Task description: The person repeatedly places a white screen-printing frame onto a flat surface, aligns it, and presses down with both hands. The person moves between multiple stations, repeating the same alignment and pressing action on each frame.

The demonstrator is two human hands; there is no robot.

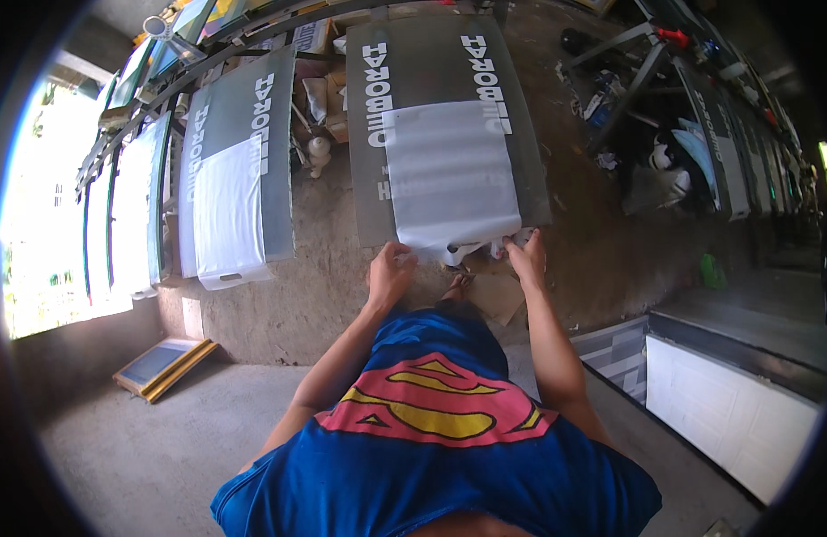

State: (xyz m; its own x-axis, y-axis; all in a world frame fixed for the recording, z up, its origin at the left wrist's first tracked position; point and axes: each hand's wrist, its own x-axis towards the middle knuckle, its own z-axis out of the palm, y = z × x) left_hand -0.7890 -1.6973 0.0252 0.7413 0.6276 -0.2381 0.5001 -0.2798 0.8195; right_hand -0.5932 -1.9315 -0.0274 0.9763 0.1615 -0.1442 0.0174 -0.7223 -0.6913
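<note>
Partly, a white sheet (454, 170) hides the board (434, 73).

Left hand (393, 271) + right hand (528, 259): 2. Nearest grey boards (436, 67): 2. White bags (454, 174) on those: 2, one each. Shirt (431, 479): 1. White panel (731, 412): 1.

The grey board (431, 72) before me bears bold white capitals (375, 63), in two columns, the left-hand board (227, 107) similar lettering (262, 103), my blue shirt (413, 492) a red-and-yellow emblem (440, 421), and the dark panel (720, 148) at far right pale marks (707, 121), probably capitals too.
</note>
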